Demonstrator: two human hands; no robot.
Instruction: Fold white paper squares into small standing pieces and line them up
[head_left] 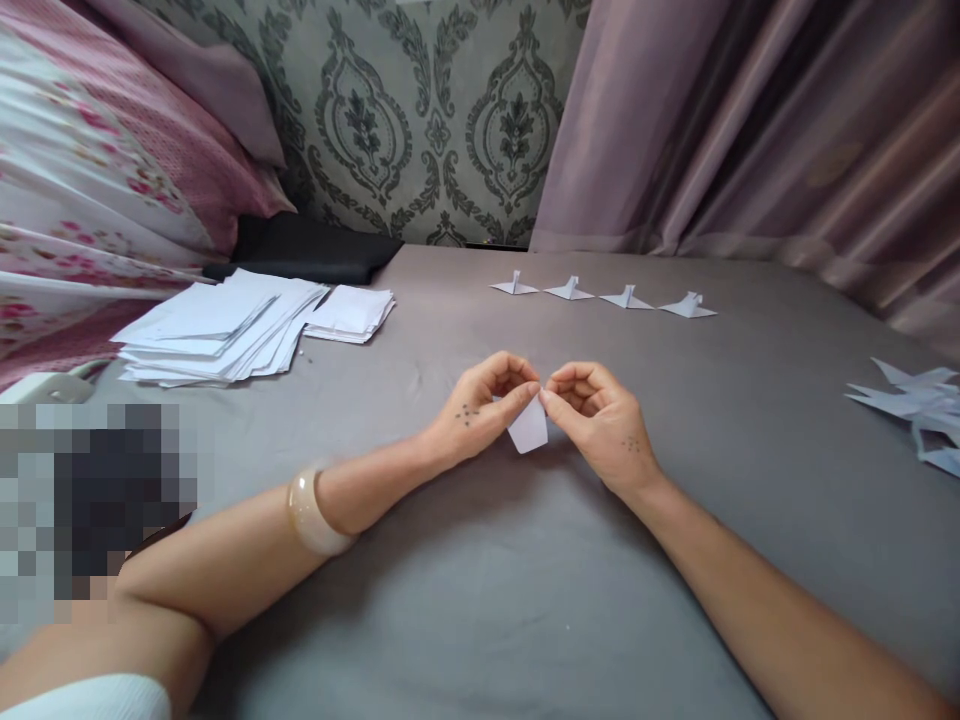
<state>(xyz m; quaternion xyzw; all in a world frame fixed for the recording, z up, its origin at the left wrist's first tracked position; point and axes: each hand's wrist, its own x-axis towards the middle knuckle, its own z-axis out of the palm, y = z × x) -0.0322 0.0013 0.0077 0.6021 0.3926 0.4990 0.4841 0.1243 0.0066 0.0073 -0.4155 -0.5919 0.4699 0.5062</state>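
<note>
A small piece of folded white paper [529,428] is held up between my two hands over the grey cloth. My left hand [487,400] pinches it from the left, thumb against the bent fingers. From the right, the thumb and fingertips of my right hand [600,415] pinch its upper edge, close to the left fingertips. The paper's lower part hangs below with a blunt, angled end. My fingers cover its top, so the fold there is hidden. A pale bangle [306,512] circles my left wrist.
Several folded paper figures [572,289] stand in a row at the back. Stacked white sheets [217,335] and a smaller paper pile [349,313] lie at the left, before a black folded item [315,248]. More folded paper pieces [915,400] lie at the right edge.
</note>
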